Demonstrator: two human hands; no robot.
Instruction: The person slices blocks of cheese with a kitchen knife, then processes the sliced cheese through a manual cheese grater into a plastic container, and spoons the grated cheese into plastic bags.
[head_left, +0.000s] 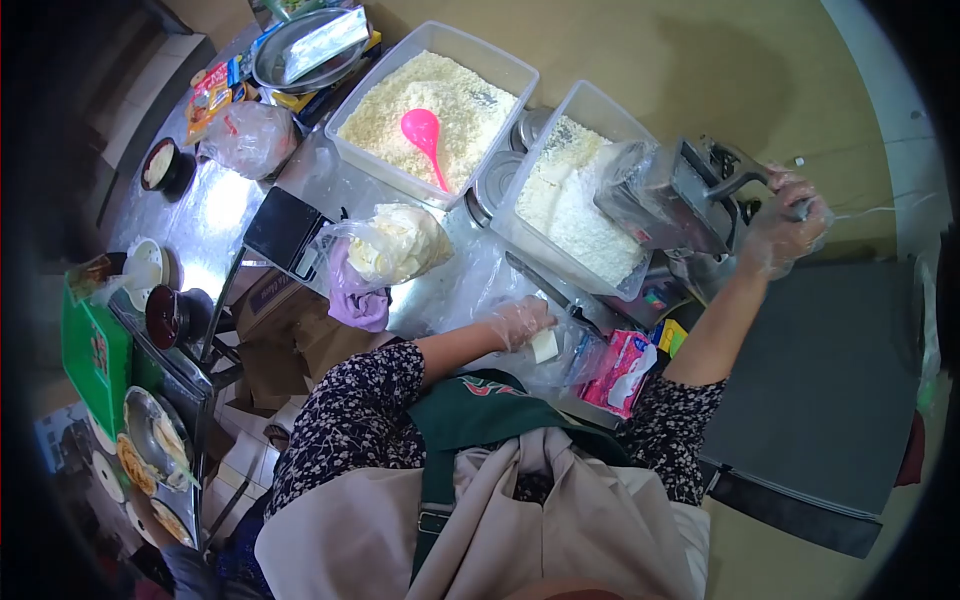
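My left hand [521, 324], in a clear plastic glove, is low over the plastic-covered metal table. Its fingers are curled at a small white block [543, 345], and it looks held under the fingertips. At the right, my gloved right hand [790, 220] is wrapped round the dark handle [738, 180] of a boxy metal device [690, 195]. The device overhangs the right end of a clear tub [515, 205] of white powder. Between the tub and my left hand lies a long dark-handled tool [540, 280], perhaps a knife.
A larger tub [345, 128] holds pale crumbly powder and a pink scoop [422, 130]. Nearby are a bag of pale dough-like stuff [400, 245], a black scale [285, 225] and a pink tissue pack [620, 370]. A grey-topped surface [810, 370] stands at right; another person's hand [150, 520] shows lower left.
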